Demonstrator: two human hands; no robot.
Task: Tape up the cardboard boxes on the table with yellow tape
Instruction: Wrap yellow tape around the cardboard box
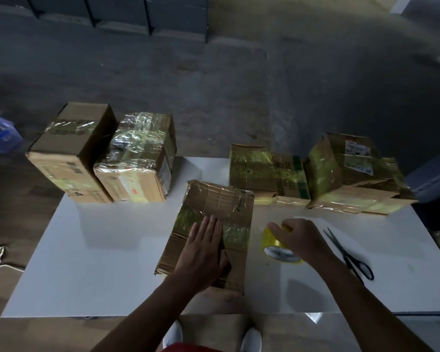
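Cardboard box (208, 232), brown, flat and creased with yellow tape across its top, lies at the centre of the white counter (87, 262). The left hand (203, 250) presses flat on it, fingers together. At three o'clock from the box, the right hand (299, 238) curls over a yellow tape roll (277, 247) standing on the counter, gripping it. Black-handled scissors (348, 252) lie further toward three o'clock. Taped brown boxes (102, 158) stand at ten o'clock, and more yellow-wrapped boxes (341, 174) at one o'clock.
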